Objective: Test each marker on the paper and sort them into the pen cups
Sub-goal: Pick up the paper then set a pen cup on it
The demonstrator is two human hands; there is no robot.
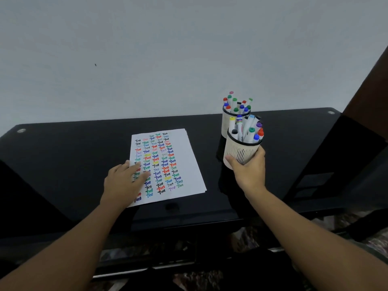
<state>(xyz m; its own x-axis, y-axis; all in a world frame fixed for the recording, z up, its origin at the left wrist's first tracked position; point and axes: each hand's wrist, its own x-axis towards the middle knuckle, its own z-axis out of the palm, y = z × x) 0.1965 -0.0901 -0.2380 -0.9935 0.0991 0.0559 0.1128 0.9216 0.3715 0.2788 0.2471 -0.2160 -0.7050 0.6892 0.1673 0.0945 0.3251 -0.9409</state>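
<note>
Head view, looking down on a glossy black tabletop (63,164) against a pale wall. Near the middle, a white sheet of paper (189,164) covered in rows of the word "Test" in many colours, evidently the trial sheet for the markers. Left hand (123,181) laid flat on the paper's left edge, fingers straight and close together, probably pinning the sheet so it won't slide. To the right, right hand (249,171) wrapped round the lower part of a near white slotted pen cup with a black rim (241,150), thumb on the left side, fingers curled round the right; whether lifted or still resting on the table, cannot tell. Inside it, a bunch of capped white-bodied markers (247,129), caps up, in blue, green, red, purple, yellow and black. Just behind and touching or nearly so, a far white mesh pen cup (226,122), likewise full of capped markers. No loose marker visible on the table, so sorting looks finished or nearly so.
</note>
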